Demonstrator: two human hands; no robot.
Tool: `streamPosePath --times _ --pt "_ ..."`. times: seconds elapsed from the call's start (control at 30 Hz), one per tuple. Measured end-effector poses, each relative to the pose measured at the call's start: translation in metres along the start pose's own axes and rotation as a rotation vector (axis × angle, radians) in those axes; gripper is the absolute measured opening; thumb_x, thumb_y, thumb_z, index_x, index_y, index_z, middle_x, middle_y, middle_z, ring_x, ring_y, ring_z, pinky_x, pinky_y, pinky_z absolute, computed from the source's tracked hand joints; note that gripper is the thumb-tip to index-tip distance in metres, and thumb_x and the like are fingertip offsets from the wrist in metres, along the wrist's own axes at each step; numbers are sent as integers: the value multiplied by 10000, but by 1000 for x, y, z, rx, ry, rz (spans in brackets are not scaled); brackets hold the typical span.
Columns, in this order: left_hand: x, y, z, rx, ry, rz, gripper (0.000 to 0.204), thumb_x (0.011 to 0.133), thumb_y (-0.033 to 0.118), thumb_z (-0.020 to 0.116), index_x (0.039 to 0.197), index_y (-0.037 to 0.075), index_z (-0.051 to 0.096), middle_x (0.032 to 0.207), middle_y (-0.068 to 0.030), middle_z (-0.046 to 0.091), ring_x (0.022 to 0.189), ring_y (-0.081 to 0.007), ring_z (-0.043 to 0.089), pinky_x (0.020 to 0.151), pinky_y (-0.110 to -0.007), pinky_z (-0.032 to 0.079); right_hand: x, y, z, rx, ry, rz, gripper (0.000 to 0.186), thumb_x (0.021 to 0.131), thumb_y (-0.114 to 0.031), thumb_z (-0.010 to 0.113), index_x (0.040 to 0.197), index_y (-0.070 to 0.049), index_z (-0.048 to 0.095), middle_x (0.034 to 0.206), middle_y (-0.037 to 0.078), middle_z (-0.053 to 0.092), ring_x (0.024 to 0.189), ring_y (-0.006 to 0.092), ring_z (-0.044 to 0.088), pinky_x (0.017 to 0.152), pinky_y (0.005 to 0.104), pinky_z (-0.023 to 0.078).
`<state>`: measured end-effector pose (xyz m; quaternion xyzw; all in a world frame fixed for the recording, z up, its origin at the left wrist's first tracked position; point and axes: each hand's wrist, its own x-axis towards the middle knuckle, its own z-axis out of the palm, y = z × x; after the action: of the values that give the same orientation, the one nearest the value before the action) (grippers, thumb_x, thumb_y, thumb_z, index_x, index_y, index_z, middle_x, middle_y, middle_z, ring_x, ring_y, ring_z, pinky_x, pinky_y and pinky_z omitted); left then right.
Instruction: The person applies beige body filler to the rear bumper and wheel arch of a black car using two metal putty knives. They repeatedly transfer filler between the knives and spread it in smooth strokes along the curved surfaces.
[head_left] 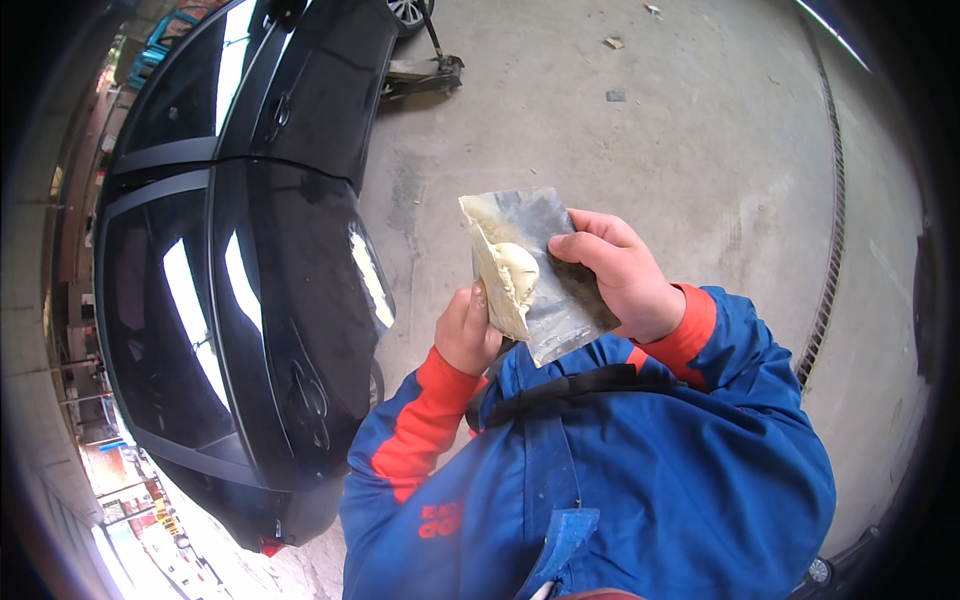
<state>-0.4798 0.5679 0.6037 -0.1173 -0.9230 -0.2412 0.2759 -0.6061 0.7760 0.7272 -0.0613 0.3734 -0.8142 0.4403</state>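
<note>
Cream putty [510, 275] sits heaped on the grey metal plate [548, 270], so keep the plate level and work the lump evenly. Your right hand [620, 275] is closed on the plate's edge at chest height; your left hand [466, 328] is curled tight around a scraper [490, 300] pressed into the putty.
</note>
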Motion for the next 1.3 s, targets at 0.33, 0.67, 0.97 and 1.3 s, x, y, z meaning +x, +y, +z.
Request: streamPosePath --times 0.33,0.67,0.97,1.3 --pt "5 -28 -13 261 -228 65 767 774 21 708 1490 128 454 856 -112 552 697 -265 596 609 -379 505 -11 -24 -1 75 -127 -85 270 995 -103 532 1223 27 594 1080 79 692 973 134 665 845 285 536" --pt "35 11 -51 -1550 -257 -927 429 1072 404 339 1065 2 487 726 -147 578 474 -168 499 447 -286 428 34 -10 -45 -508 174 -885 207 991 -28 588 1191 0 635 836 -30 621 683 47 528 594 204 393" --pt "47 30 -51 -1431 -402 -1003 436 1070 388 380 1202 -8 507 678 -59 517 424 -83 401 394 -219 336 28 -31 -31 -1341 -314 -922 437 835 115 598 1243 -34 652 1169 193 700 949 374 710 787 358 589" --pt "35 26 -59 -1458 -223 -904 576 1018 534 462 1174 -18 510 618 -45 460 412 -85 355 372 -239 292 12 -41 -31 -1559 -412 -426 393 881 15 610 1261 -67 663 769 177 658 629 336 618 613 371 533"
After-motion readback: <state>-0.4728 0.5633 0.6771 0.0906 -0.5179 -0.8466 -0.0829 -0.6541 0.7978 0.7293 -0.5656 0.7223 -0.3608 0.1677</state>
